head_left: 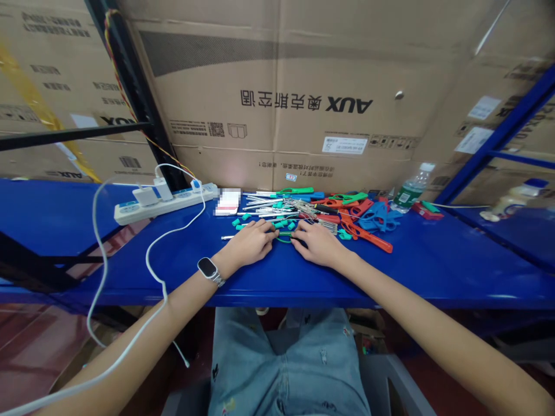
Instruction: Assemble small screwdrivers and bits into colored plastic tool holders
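At the middle of the blue shelf, my left hand and my right hand face each other, fingers bent and pinching. Between the fingertips shows a thin green utility lighter body, partly hidden by both hands. A metal tube pokes out left of my left hand; whether it joins the green body is hidden. Just beyond my hands lie metal tubes, small green plastic pieces and metal parts. Right of them are red lighter handles and blue lighter handles.
A white power strip with plugged chargers and a white cable lies at left. A small card sits behind my left hand. A plastic bottle stands at right. Large cardboard boxes rise behind the shelf.
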Motion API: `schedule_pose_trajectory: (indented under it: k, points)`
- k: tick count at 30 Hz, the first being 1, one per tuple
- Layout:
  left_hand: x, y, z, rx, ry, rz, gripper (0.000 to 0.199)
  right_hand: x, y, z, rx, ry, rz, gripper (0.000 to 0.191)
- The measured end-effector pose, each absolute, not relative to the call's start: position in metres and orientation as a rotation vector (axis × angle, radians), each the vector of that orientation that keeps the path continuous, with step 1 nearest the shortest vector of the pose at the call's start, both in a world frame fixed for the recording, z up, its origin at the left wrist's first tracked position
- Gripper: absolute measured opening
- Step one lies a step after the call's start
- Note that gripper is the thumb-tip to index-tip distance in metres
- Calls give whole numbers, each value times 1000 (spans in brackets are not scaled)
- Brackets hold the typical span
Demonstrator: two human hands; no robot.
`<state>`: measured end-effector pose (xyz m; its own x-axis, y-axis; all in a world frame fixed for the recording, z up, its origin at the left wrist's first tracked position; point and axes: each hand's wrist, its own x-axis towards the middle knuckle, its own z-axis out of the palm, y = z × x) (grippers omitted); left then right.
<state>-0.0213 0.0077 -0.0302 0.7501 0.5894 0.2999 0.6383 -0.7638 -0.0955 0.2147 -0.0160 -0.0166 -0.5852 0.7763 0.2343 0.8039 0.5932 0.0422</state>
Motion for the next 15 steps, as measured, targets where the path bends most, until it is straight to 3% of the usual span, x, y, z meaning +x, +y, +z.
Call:
schedule_pose_trajectory:
  k: [6,15]
  points:
    - [-24,6,-26,-2680,-1004,-508,38,218,-16,-19,-1276,-2552,-151,30]
    - [-41,31,9,-2720,-1148,-929,25,221,-6,-11,-1255,-2368,-6,22]
